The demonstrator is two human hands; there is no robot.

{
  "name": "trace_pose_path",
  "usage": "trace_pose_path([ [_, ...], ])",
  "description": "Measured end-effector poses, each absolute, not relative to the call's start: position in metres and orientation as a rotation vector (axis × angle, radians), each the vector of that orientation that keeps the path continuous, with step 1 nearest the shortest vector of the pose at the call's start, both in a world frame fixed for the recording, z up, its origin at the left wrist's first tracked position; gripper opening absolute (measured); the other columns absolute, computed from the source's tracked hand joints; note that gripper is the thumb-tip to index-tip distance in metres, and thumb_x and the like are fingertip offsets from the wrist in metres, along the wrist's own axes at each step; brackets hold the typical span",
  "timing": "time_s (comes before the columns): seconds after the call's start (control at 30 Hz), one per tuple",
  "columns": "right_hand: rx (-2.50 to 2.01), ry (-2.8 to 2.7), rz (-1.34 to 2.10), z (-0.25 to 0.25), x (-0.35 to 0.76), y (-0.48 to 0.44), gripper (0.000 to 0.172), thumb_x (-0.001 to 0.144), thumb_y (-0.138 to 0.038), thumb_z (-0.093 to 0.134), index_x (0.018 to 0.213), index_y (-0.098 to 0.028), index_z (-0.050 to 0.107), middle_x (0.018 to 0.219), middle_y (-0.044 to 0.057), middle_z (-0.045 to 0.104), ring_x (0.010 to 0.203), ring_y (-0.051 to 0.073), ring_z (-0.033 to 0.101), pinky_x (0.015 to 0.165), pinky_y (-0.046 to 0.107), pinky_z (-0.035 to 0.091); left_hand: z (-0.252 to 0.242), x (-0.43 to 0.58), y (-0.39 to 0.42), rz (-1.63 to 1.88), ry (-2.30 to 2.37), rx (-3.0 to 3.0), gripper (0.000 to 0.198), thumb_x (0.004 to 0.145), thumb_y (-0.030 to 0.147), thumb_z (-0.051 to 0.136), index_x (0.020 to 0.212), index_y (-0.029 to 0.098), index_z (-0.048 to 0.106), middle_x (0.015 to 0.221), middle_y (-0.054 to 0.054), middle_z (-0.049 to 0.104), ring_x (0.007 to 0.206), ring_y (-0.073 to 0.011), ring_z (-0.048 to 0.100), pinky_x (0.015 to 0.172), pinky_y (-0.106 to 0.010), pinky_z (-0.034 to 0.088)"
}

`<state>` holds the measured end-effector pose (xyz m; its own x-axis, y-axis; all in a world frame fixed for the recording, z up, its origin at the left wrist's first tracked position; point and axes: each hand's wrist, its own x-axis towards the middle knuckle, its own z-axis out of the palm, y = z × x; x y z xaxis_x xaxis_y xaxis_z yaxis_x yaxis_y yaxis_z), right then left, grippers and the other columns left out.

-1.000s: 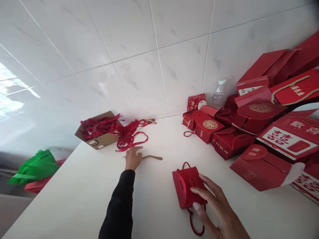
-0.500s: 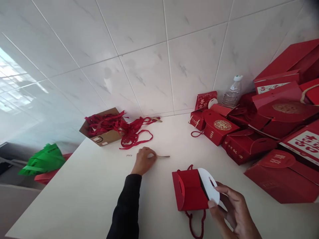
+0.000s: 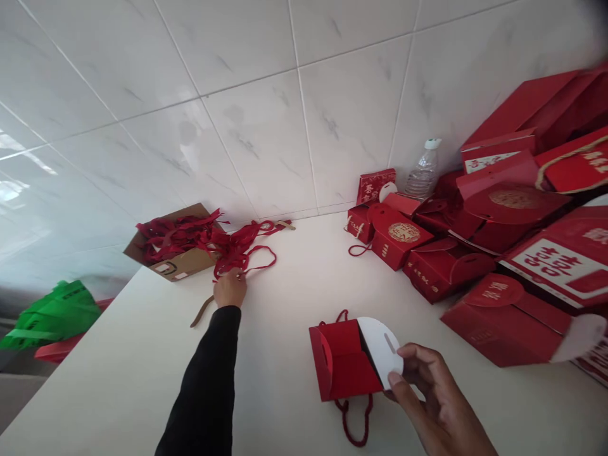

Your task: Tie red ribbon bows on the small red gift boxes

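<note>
My right hand (image 3: 430,392) pinches the white inner side of a flap (image 3: 377,348) on a small red gift box (image 3: 349,367) between thumb and fingers. The box lies on the table with its flap folded outward, and red cord handles (image 3: 355,424) stick out at its sides. Farther off to the left, my left hand (image 3: 230,289) is closed, with a thin brown strip (image 3: 202,311) trailing from it. A small shiny bit shows by its fingertips, too small to name. Loose red ribbons (image 3: 242,244) lie right beyond this hand.
A cardboard box (image 3: 187,265) full of red ribbon stands by the tiled wall. Several red gift boxes (image 3: 446,269) are piled on the right, around a clear plastic bottle (image 3: 422,170). Past the table's left edge is a green bag (image 3: 54,313).
My left hand has moved left to the ribbons, taking the brown strip along. The small clear piece on the table is no longer seen apart from the hand. My right hand keeps its pinch.
</note>
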<state>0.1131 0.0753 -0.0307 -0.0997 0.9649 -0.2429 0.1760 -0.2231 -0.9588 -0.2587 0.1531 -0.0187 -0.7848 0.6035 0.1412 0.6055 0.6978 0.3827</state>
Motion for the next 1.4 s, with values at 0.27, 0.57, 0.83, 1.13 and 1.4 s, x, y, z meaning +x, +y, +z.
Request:
trace_pose_path([
  [0.27, -1.064, -1.588, 0.801, 0.047, 0.129, 0.120, 0.036, 0.097, -0.051, 0.058, 0.127, -0.031, 0.058, 0.133, 0.007, 0.059, 0.127, 0.028, 0.054, 0.106, 0.043, 0.045, 0.077, -0.152, 0.129, -1.289, -2.226, -1.486, 0.025, 0.087, 0.011, 0.051, 0.101, 0.019, 0.071, 0.095, -0.002, 0.074, 0.090, -0.0149, 0.071, 0.089, -0.028, 0.055],
  [0.57, -0.620, -1.450, 1.629, 0.116, 0.121, 0.138, 0.021, 0.102, -0.039, 0.057, 0.093, -0.024, 0.068, 0.092, 0.000, 0.064, 0.089, 0.017, 0.062, 0.081, 0.028, 0.052, 0.107, -0.018, 0.076, -1.348, -1.589, -2.592, 0.020, 0.094, 0.010, 0.050, 0.097, 0.014, 0.069, 0.084, -0.004, 0.067, 0.074, -0.0126, 0.062, 0.067, -0.025, 0.051],
  [0.83, -0.877, -1.379, 1.652, 0.088, 0.157, 0.140, 0.039, 0.099, -0.046, 0.058, 0.073, -0.022, 0.043, 0.059, -0.008, 0.027, 0.050, 0.010, 0.023, 0.043, 0.021, 0.027, 0.052, -0.047, 0.053, -1.354, -2.147, -2.093, 0.020, 0.094, 0.022, 0.052, 0.101, 0.027, 0.069, 0.117, -0.007, 0.068, 0.116, -0.0261, 0.060, 0.093, -0.043, 0.054],
  [1.13, -1.070, -1.912, 1.654, 0.036, 0.143, 0.141, 0.027, 0.099, -0.040, 0.050, 0.085, -0.019, 0.060, 0.065, -0.006, 0.042, 0.053, 0.009, 0.034, 0.048, 0.023, 0.025, 0.007, -0.052, 0.061, -1.069, -2.361, -2.088, 0.022, 0.090, 0.025, 0.057, 0.106, 0.027, 0.071, 0.129, -0.008, 0.063, 0.136, -0.0344, 0.043, 0.112, -0.067, 0.034],
  [1.4, -1.112, -1.845, 1.706, 0.030, 0.126, 0.146, 0.026, 0.093, -0.036, 0.055, 0.078, -0.017, 0.064, 0.064, -0.005, 0.042, 0.055, 0.010, 0.032, 0.049, 0.024, 0.025, 0.008, -0.054, 0.061, -1.272, -2.374, -2.107, 0.021, 0.093, 0.032, 0.057, 0.106, 0.031, 0.074, 0.126, -0.007, 0.067, 0.135, -0.0320, 0.047, 0.111, -0.063, 0.038],
])
